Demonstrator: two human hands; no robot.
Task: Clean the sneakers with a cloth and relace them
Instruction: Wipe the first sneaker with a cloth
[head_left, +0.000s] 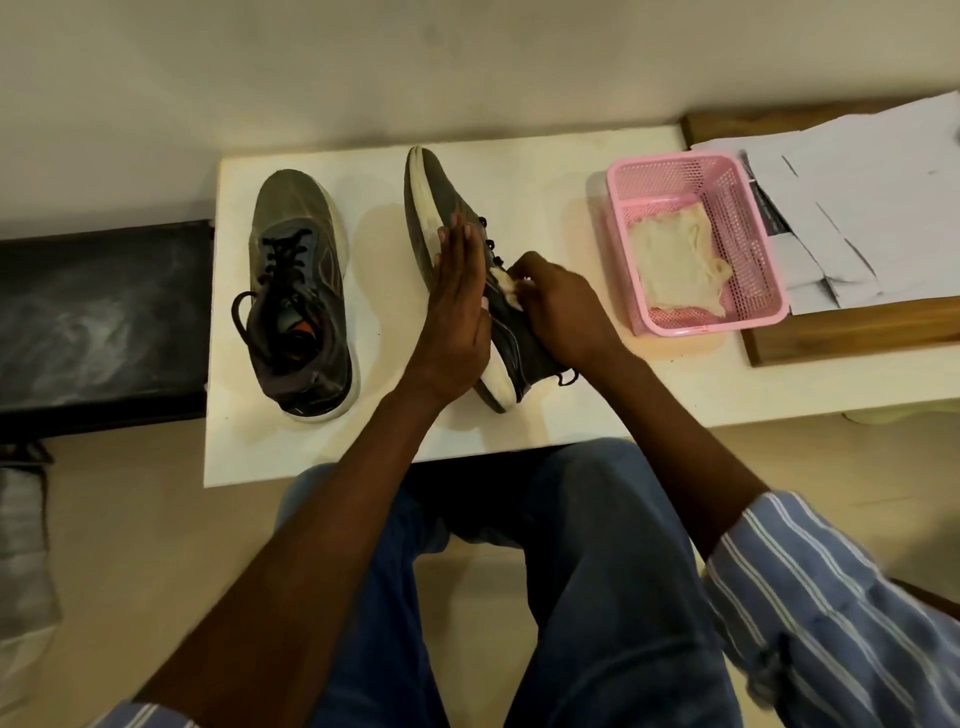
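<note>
my left hand (457, 306) flat, steadying tipped grey shoe (447, 208) mid-frame | right hand (561, 312) pinching crumpled white cloth (506, 288) on it

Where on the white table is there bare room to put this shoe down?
Bare white table lies between the tilted grey sneaker and the pink plastic basket; the strip toward the upright grey sneaker is narrower. The near-left edge is free too.

no legible text on the papers (857, 208) or either sneaker (298, 291)
</note>
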